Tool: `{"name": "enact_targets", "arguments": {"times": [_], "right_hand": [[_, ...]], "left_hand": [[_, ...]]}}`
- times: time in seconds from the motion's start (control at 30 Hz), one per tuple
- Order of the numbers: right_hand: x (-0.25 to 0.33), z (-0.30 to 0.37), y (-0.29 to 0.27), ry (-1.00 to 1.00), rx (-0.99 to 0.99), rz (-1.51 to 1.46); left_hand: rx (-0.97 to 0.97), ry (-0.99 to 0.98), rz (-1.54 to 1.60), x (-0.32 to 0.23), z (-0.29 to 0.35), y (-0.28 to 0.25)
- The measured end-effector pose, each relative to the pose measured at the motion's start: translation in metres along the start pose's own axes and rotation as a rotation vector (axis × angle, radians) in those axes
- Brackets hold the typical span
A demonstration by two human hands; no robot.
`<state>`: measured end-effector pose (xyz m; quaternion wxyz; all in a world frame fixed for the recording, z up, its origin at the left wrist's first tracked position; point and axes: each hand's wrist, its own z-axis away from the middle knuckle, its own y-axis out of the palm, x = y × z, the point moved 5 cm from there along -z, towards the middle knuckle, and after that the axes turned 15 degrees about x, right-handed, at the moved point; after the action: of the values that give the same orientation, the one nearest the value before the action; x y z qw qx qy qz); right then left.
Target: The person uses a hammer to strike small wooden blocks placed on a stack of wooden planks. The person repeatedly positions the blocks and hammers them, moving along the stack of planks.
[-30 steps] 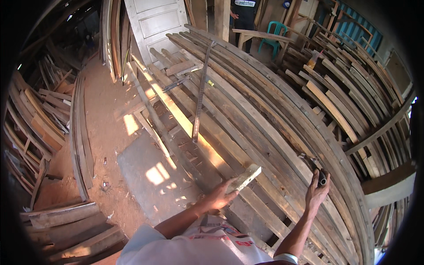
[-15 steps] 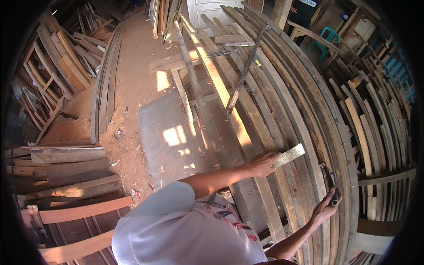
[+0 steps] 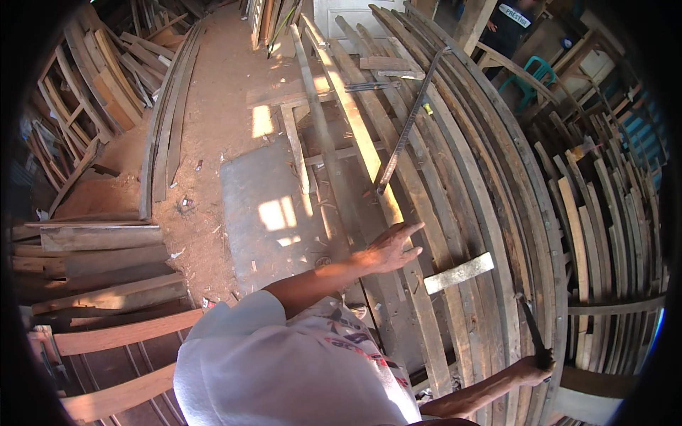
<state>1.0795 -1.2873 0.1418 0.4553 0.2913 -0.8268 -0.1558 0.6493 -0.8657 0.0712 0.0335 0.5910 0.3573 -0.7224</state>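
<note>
My left hand (image 3: 392, 248) hovers over the long wooden beams (image 3: 426, 206), index finger and thumb stretched out, open and holding nothing. Right of it, a short, flat, pale block (image 3: 459, 273) lies across the beams, apart from my fingers; its material is hard to make out. My right hand (image 3: 534, 370) is closed round the dark handle of what looks like a hammer (image 3: 529, 319), low on the right side of the beams. The tool's small head points away from me.
A long notched metal bar clamp (image 3: 412, 121) lies slantwise over the beams, near dark long-handled pliers (image 3: 373, 86) and short wood pieces (image 3: 387, 64). Stacked timber (image 3: 106, 255) lines the left, more boards (image 3: 597, 234) the right. A person (image 3: 508, 28) stands by a green chair (image 3: 531, 78).
My left hand has let go of the pale block and drawn back left, fingers spreading. The block stays on the beams. My right hand has moved nearer to me with the hammer.
</note>
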Motion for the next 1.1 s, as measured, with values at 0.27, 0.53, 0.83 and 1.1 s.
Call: {"name": "enact_targets", "arguments": {"times": [0.27, 0.53, 0.83, 1.1], "right_hand": [[0.099, 0.065, 0.134, -0.080, -0.108, 0.515], [0.096, 0.103, 0.181, -0.051, -0.141, 0.658], [0.085, 0.104, 0.187, -0.106, -0.092, 0.704], [0.077, 0.090, 0.180, -0.064, -0.012, 0.656]], "left_hand": [[-0.777, -0.195, -0.104, 0.153, 0.049, -0.162], [-0.695, -0.306, 0.587, 0.235, -0.016, -0.156], [-0.855, -0.169, 0.105, 0.278, -0.011, -0.151], [-0.764, -0.372, 0.278, 0.250, -0.015, -0.164]]}}
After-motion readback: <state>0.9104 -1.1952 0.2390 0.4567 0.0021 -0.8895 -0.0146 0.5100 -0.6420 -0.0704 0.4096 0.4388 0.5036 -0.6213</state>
